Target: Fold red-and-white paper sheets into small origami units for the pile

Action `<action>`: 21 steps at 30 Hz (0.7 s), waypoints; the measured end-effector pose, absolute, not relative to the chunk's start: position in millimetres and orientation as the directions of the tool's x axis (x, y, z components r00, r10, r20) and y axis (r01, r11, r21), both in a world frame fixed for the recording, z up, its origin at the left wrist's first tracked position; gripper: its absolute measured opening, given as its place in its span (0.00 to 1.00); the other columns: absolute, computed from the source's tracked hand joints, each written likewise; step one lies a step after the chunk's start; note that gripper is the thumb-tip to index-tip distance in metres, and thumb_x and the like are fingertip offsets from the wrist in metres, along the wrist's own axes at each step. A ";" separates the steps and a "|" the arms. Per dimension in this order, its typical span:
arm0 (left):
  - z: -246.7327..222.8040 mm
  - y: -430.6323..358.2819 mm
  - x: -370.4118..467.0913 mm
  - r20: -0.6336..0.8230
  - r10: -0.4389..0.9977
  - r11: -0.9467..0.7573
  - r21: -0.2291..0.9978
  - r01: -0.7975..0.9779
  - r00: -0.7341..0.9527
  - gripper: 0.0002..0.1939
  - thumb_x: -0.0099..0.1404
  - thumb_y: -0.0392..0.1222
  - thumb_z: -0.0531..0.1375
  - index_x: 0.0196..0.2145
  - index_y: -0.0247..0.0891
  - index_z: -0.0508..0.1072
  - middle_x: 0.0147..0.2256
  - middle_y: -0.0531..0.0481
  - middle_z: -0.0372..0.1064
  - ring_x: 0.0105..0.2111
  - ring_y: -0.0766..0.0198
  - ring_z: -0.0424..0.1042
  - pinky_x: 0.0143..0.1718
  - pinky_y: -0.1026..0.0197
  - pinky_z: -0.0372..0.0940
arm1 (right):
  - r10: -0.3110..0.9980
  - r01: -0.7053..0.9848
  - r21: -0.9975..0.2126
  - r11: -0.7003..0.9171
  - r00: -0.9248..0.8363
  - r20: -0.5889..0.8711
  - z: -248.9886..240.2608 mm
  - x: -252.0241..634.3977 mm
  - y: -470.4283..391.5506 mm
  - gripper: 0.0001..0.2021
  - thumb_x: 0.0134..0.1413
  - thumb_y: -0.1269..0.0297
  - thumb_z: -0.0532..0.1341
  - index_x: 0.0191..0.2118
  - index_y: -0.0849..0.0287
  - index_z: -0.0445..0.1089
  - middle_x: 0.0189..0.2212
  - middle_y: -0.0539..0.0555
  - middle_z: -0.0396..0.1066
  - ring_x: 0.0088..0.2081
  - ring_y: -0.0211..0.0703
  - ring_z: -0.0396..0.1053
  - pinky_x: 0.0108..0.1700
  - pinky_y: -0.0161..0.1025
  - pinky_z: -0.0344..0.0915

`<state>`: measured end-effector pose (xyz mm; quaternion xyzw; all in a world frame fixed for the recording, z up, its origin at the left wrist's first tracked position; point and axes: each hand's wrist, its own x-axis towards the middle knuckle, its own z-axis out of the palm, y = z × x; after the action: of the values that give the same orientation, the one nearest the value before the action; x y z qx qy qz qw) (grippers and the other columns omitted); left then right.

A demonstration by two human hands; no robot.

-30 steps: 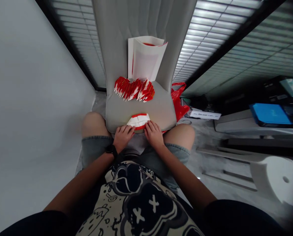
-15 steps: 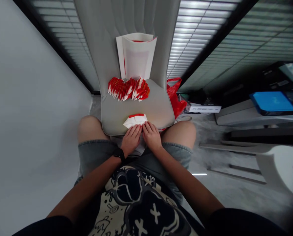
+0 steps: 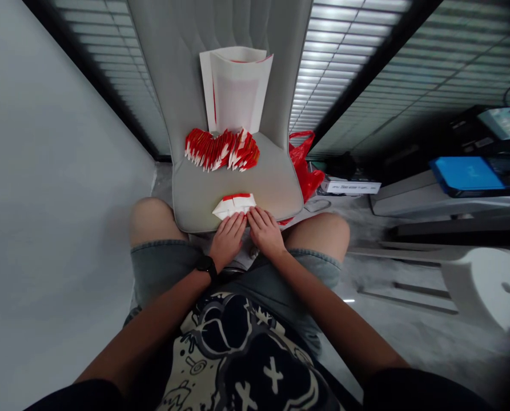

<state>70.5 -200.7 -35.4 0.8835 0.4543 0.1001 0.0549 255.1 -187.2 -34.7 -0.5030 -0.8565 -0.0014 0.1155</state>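
A folded sheet of white paper with a red strip along its far edge [image 3: 233, 202] lies at the front of the grey chair seat [image 3: 276, 182]. Its left end tapers to a point. My left hand [image 3: 227, 242] has its fingers together on the near edge of the paper. Beside it, my right hand [image 3: 265, 231] grips the same edge near the right end. Both thumbs are mostly hidden. Farther back on the seat stands a curved row of several red-and-white folded paper pieces [image 3: 216, 149].
Large white sheets with red parts [image 3: 237, 91] lean against the chair back. A red plastic bag [image 3: 304, 165] hangs at the seat's right. White stool [image 3: 494, 285] and a blue box [image 3: 469, 173] are further right; a pale wall [image 3: 57, 228] is left.
The view has shifted slightly. Both hands stay at the paper's near edge, with the right fingers a little more drawn together; the folded paper keeps its shape.
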 end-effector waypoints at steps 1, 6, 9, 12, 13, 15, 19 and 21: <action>-34.3 -200.7 70.9 0.133 0.813 -0.582 0.193 0.790 0.567 0.34 0.67 0.35 0.52 0.69 0.28 0.54 0.71 0.40 0.48 0.71 0.52 0.45 0.71 0.46 0.45 | 0.857 0.856 -0.119 0.503 -0.475 0.200 -35.5 255.1 -186.8 0.25 0.65 0.71 0.53 0.66 0.66 0.63 0.67 0.62 0.60 0.67 0.57 0.56 0.68 0.55 0.53; -24.7 -205.1 63.4 0.280 0.788 -0.609 0.226 0.760 0.548 0.28 0.68 0.33 0.52 0.65 0.31 0.61 0.65 0.39 0.60 0.67 0.52 0.56 0.68 0.47 0.51 | 0.849 0.840 -0.172 0.515 -0.473 0.235 -37.6 255.9 -183.2 0.23 0.65 0.70 0.54 0.64 0.66 0.65 0.64 0.63 0.64 0.64 0.56 0.60 0.67 0.54 0.56; -17.9 -204.2 43.4 0.388 0.850 -0.477 0.282 0.833 0.355 0.18 0.71 0.39 0.55 0.56 0.37 0.71 0.53 0.39 0.71 0.55 0.50 0.68 0.58 0.46 0.61 | 0.855 0.827 -0.254 0.501 -0.429 0.291 -34.0 256.4 -177.1 0.19 0.68 0.67 0.53 0.59 0.62 0.71 0.58 0.62 0.70 0.60 0.54 0.65 0.62 0.52 0.62; -12.9 -192.0 20.6 0.377 0.910 -0.313 0.358 0.880 0.170 0.14 0.72 0.46 0.57 0.50 0.38 0.73 0.46 0.40 0.72 0.48 0.49 0.70 0.51 0.47 0.64 | 0.869 0.817 -0.331 0.473 -0.369 0.331 -31.8 255.4 -168.3 0.15 0.69 0.64 0.54 0.51 0.59 0.75 0.52 0.61 0.74 0.53 0.53 0.69 0.56 0.51 0.65; -12.2 -186.0 15.1 0.358 0.919 -0.301 0.374 0.877 0.163 0.15 0.72 0.48 0.57 0.50 0.38 0.73 0.46 0.40 0.72 0.48 0.49 0.69 0.51 0.48 0.64 | 0.874 0.816 -0.349 0.461 -0.350 0.337 -32.3 254.3 -165.4 0.14 0.69 0.63 0.54 0.49 0.59 0.76 0.50 0.61 0.75 0.51 0.52 0.69 0.55 0.51 0.66; -12.9 -174.0 9.3 0.331 0.928 -0.300 0.395 0.868 0.170 0.16 0.72 0.49 0.57 0.51 0.38 0.72 0.47 0.41 0.71 0.49 0.50 0.68 0.52 0.49 0.63 | 0.891 0.824 -0.379 0.420 -0.297 0.343 -35.6 250.8 -160.4 0.13 0.69 0.61 0.54 0.45 0.59 0.75 0.46 0.61 0.75 0.47 0.53 0.70 0.52 0.51 0.67; -19.7 -159.9 11.5 0.285 0.942 -0.290 0.417 0.862 0.179 0.16 0.72 0.49 0.57 0.53 0.39 0.71 0.48 0.43 0.71 0.49 0.52 0.68 0.51 0.51 0.62 | 0.925 0.836 -0.486 0.256 -0.065 0.376 -44.2 241.8 -154.5 0.15 0.66 0.59 0.57 0.50 0.62 0.71 0.46 0.65 0.71 0.49 0.56 0.67 0.52 0.54 0.67; -23.2 -158.5 13.1 0.286 0.941 -0.289 0.402 0.869 0.180 0.17 0.72 0.49 0.57 0.54 0.40 0.72 0.47 0.43 0.72 0.48 0.52 0.68 0.50 0.51 0.61 | 0.917 0.818 -0.534 0.215 0.018 0.397 -46.1 240.0 -151.9 0.21 0.63 0.57 0.59 0.57 0.64 0.66 0.53 0.68 0.67 0.56 0.59 0.64 0.57 0.58 0.64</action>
<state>13.1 -158.5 -23.2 0.7647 0.5918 0.2441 0.0741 240.0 -151.9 -46.1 -0.6223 -0.6971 0.0715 0.3488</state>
